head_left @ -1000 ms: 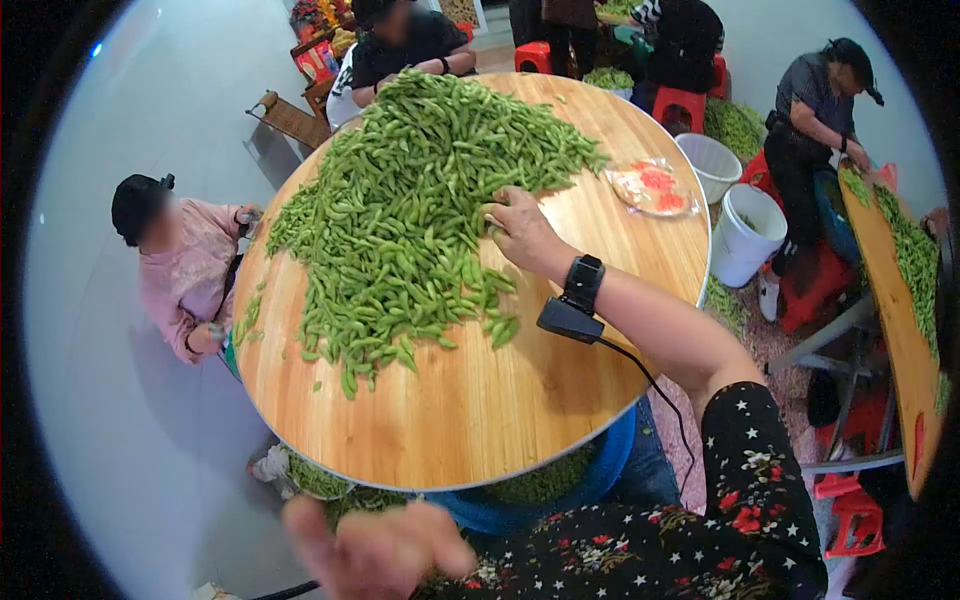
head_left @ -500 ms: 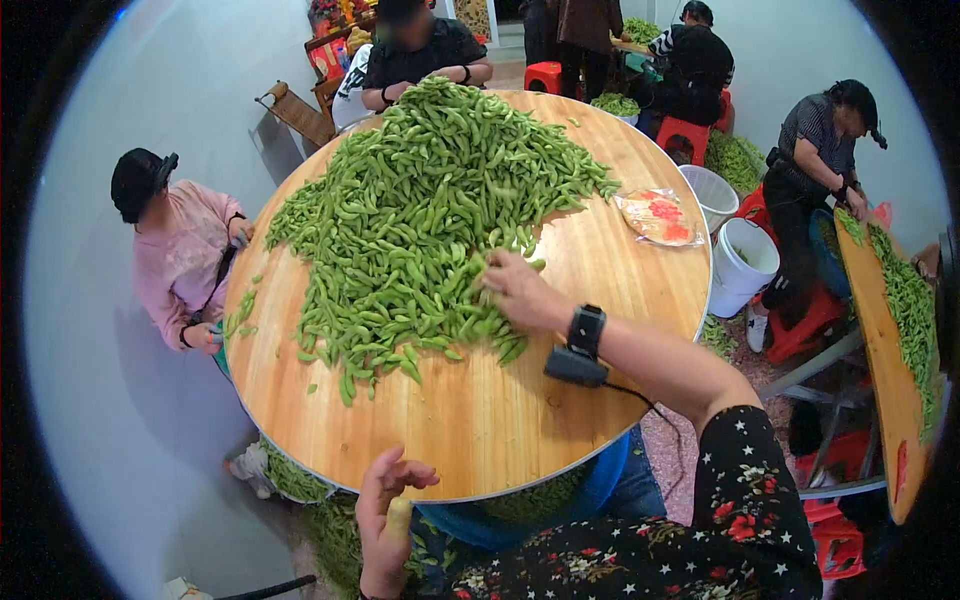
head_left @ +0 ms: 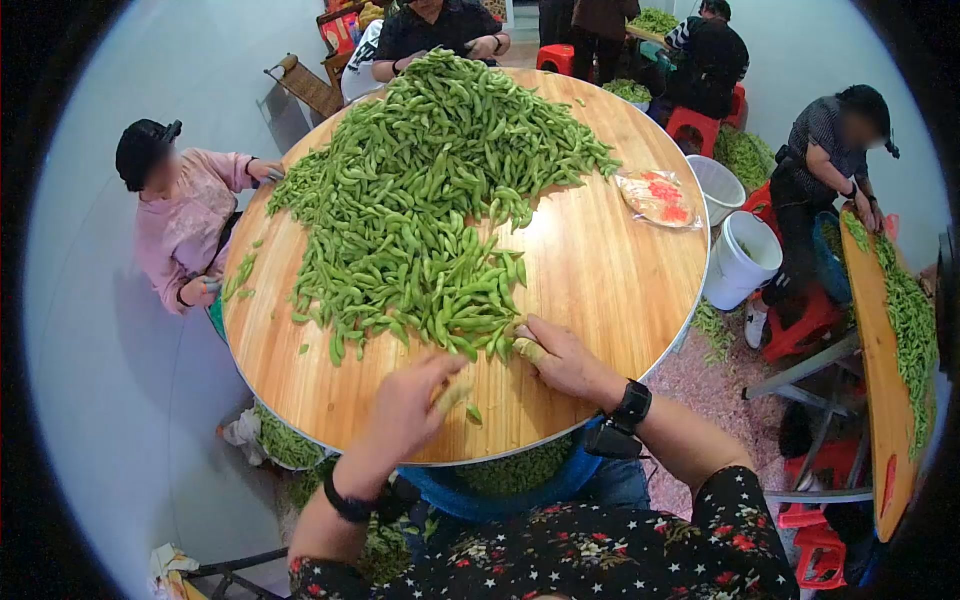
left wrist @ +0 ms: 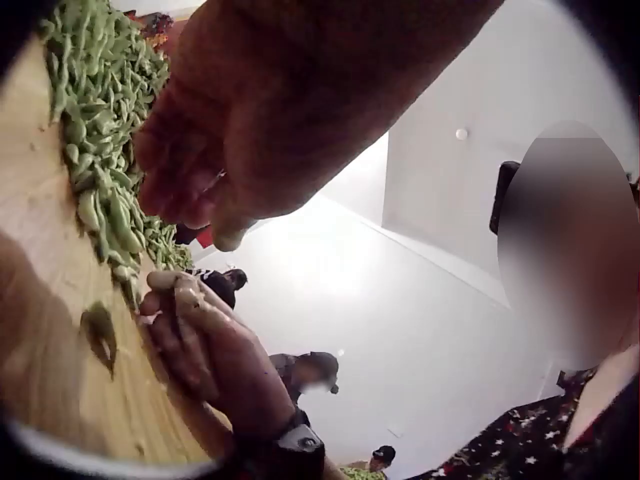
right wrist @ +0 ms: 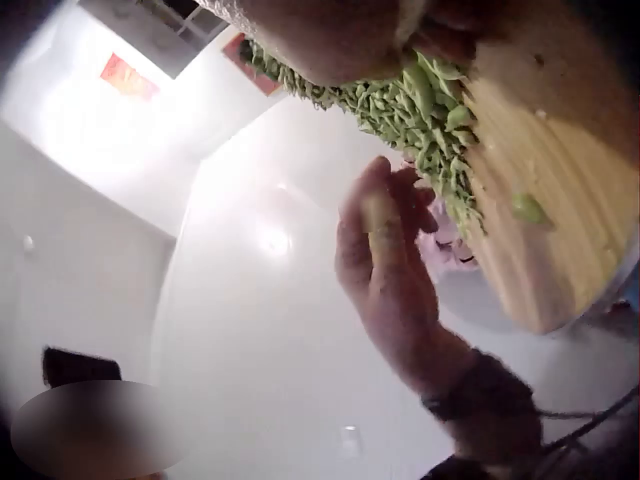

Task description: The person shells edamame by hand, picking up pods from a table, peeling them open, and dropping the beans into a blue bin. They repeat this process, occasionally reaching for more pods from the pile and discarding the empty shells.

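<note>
Green pods (head_left: 440,200) lie in a big heap on the round wooden table (head_left: 620,290). My right hand (head_left: 570,365) rests at the heap's near right corner, fingertips beside the closest pods, with no pod visible in its grip. My left hand (head_left: 415,405) hovers over the near table edge, fingers loosely bent and holding nothing visible; its thumb wears a pale yellow covering, clearer on that hand (right wrist: 390,270) in the right wrist view. A single loose pod (head_left: 473,413) lies between the hands, near the edge.
A bagged flat item with red pieces (head_left: 658,198) lies at the table's right. White buckets (head_left: 743,260) stand beyond that edge. Under the near edge is a blue tub (head_left: 450,492) of greens. People sit at the left (head_left: 190,215) and far side (head_left: 435,30).
My right hand has moved from the heap's right side toward me, and pods there now lie nearer the front edge. My left hand has risen from below the table edge to above the tabletop.
</note>
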Action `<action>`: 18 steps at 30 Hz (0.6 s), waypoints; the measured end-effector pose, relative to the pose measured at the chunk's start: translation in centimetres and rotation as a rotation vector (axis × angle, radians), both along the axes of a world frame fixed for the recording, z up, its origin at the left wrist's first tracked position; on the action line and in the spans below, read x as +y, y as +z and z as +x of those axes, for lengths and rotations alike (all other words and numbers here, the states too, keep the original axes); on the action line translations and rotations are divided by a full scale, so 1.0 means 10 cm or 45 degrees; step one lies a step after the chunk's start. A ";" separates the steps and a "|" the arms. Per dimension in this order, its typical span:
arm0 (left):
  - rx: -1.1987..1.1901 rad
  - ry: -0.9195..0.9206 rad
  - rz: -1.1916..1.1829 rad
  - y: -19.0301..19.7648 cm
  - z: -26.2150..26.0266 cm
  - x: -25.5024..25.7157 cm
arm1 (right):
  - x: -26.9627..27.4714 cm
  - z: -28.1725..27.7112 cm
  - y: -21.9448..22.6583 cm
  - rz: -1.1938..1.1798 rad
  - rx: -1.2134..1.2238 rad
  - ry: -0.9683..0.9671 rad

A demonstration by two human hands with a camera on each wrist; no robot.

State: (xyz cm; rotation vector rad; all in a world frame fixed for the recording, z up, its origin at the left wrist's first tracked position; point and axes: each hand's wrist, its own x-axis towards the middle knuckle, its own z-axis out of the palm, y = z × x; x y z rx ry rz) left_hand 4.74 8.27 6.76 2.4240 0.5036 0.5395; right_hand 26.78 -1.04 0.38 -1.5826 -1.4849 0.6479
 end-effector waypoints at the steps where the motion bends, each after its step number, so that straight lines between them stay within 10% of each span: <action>1: 0.042 0.011 0.064 0.05 0.12 0.10 | -0.02 -0.01 0.06 0.000 0.003 0.000; 3: -0.114 -0.014 0.301 0.02 0.42 0.41 | -0.06 -0.04 0.24 -0.344 0.440 0.080; 11: -0.164 0.125 0.684 -0.28 1.77 1.54 | -0.02 0.02 0.06 -0.266 0.390 0.068; 13: 0.477 0.280 0.835 -0.26 1.84 1.49 | 0.01 0.05 -0.04 -0.122 0.304 0.081; 18: 0.535 0.157 0.735 -0.33 1.74 1.28 | 0.00 0.02 0.04 -0.153 0.430 0.082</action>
